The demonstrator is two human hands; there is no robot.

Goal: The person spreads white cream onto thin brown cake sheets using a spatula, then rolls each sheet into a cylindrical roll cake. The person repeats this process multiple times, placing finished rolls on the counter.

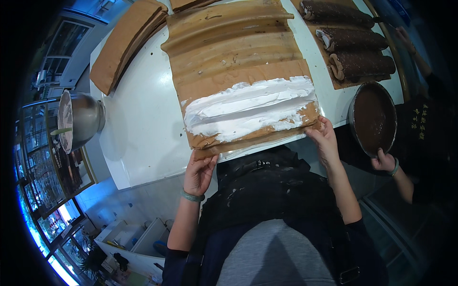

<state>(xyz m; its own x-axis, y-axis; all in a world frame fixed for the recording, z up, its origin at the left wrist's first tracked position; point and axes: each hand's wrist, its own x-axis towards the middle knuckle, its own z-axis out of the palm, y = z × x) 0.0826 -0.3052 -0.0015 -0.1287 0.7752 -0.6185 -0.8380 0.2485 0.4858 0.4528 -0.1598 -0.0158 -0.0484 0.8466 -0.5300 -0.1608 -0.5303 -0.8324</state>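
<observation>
A brown sponge cake sheet [243, 74] lies on a tan baking sheet liner [232, 39], whose upper part is wrinkled and bare. White cream [250, 103] covers the cake's middle in an uneven, ridged layer. At the near left corner my left hand [200, 171] pinches the liner's edge between thumb and fingers. My right hand [325, 137] grips the near right corner of the same liner, close to the cake's rim. Along the near side, the cake's edge is slightly lifted and bent.
Stacked brown cake sheets [125, 43] lie at the table's upper left. A metal mixing bowl [87, 116] with pale cream and a green-handled tool stands left. Several chocolate-coated rolls [361, 39] rest upper right. Beside me a co-worker's hand [384, 161] holds a bowl of chocolate coating [373, 118].
</observation>
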